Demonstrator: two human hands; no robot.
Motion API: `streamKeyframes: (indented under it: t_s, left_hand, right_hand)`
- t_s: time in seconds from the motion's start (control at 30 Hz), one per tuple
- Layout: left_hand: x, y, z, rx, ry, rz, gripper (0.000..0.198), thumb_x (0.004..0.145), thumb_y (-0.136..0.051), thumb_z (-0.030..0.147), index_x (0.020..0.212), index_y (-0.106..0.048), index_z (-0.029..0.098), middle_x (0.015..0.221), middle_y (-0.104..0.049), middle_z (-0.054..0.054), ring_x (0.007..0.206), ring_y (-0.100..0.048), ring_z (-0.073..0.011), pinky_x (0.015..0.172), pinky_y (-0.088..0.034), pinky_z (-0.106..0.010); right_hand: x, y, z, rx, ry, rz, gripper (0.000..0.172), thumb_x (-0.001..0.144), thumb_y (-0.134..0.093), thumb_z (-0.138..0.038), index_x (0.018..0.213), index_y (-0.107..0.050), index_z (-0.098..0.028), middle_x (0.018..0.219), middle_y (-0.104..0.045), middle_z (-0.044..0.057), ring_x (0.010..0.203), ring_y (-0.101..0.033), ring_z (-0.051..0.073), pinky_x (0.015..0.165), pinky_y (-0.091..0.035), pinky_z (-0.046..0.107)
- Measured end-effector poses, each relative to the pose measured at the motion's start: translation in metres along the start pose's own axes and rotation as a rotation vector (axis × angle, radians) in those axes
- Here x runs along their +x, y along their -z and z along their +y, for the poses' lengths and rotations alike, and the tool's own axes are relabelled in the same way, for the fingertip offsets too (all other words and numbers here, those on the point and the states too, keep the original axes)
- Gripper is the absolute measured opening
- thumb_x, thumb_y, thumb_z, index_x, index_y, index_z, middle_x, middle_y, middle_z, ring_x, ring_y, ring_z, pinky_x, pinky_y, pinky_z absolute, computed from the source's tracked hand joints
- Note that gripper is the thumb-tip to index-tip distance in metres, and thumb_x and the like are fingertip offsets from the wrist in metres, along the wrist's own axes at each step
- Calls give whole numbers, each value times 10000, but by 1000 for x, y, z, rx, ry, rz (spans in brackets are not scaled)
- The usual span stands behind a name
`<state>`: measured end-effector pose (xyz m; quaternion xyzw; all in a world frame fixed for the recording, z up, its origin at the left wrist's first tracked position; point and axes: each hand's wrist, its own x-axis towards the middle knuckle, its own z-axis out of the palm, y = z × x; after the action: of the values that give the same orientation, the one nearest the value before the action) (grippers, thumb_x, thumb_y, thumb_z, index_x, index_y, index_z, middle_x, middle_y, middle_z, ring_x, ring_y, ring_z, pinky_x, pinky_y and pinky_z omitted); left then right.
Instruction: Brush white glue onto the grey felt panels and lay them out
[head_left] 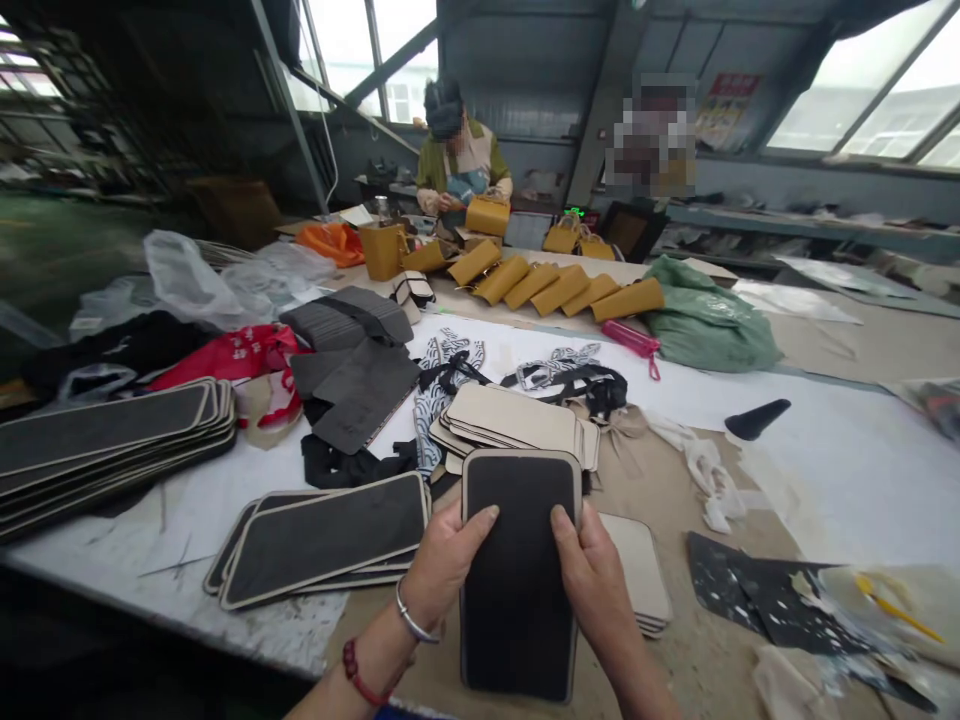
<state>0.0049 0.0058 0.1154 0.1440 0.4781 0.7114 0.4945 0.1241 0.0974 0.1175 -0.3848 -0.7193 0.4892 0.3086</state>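
Observation:
Both my hands hold a dark rectangular panel with a pale border point(517, 570) above the near table edge. My left hand point(442, 565) grips its left side, thumb on top, with a bracelet and a bead band on the wrist. My right hand point(596, 580) grips its right side, thumb on top. Under the right hand lies a low stack of pale panels point(645, 580). Just beyond the held panel sits another stack of pale panels point(517, 420). To the left lies a pile of longer dark panels point(322, 540).
A tall stack of long dark panels point(105, 440) sits at far left. Grey pieces point(352, 350), patterned straps point(442, 370), plastic bags point(705, 320) and a row of yellow bags point(555, 285) fill the table. Another person point(459, 160) works at the far end.

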Motion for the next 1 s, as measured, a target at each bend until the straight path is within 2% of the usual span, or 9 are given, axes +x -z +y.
streamKeyframes:
  t_s: [0.1, 0.23, 0.4, 0.63, 0.8, 1.0]
  left_hand:
    - [-2, 7, 10, 56, -62, 68, 422, 694, -684, 346, 1056, -622, 139, 904, -706, -67, 896, -636, -220, 934, -445, -377]
    - [-5, 15, 16, 133, -122, 126, 415, 697, -669, 379, 1026, -633, 129, 846, -711, -61, 878, -639, -229, 918, -458, -391]
    - [-6, 22, 19, 219, -186, 168, 362, 719, -642, 386, 983, -648, 139, 831, -710, -57, 889, -634, -237, 874, -488, -372]
    - [-6, 30, 23, 96, -157, 119, 377, 716, -642, 387, 998, -640, 135, 892, -703, -73, 937, -618, -241, 881, -482, -380]
    - [-7, 34, 23, 7, -112, 107, 410, 706, -657, 394, 1017, -624, 128, 955, -691, -83, 895, -629, -226, 841, -501, -358]
    - [-7, 37, 19, 173, -184, 200, 367, 764, -594, 417, 1004, -631, 141, 929, -697, -74, 877, -631, -228, 789, -511, -334]
  right_hand:
    - [-2, -16, -5, -109, 41, 67, 323, 801, -468, -528, 831, -529, -212, 773, -626, 47, 719, -585, 199, 647, -466, 297]
    - [-3, -33, -9, -311, 197, 216, 373, 834, -375, -580, 690, -440, -242, 574, -545, 17, 513, -514, 187, 491, -393, 287]
    - [-5, -48, -14, -463, 330, 326, 365, 890, -280, -531, 694, -405, -250, 534, -508, 18, 465, -486, 193, 448, -343, 288]
    - [-7, -54, -18, -438, 286, 309, 360, 888, -281, -519, 690, -410, -247, 538, -504, 17, 481, -480, 192, 465, -335, 286]
    - [-5, -59, -19, -338, 221, 258, 351, 878, -314, -507, 713, -455, -232, 570, -521, 15, 516, -488, 181, 499, -363, 281]
    - [0, -60, -31, -203, 161, 194, 340, 850, -377, -516, 699, -475, -228, 591, -538, 5, 534, -503, 169, 508, -403, 271]
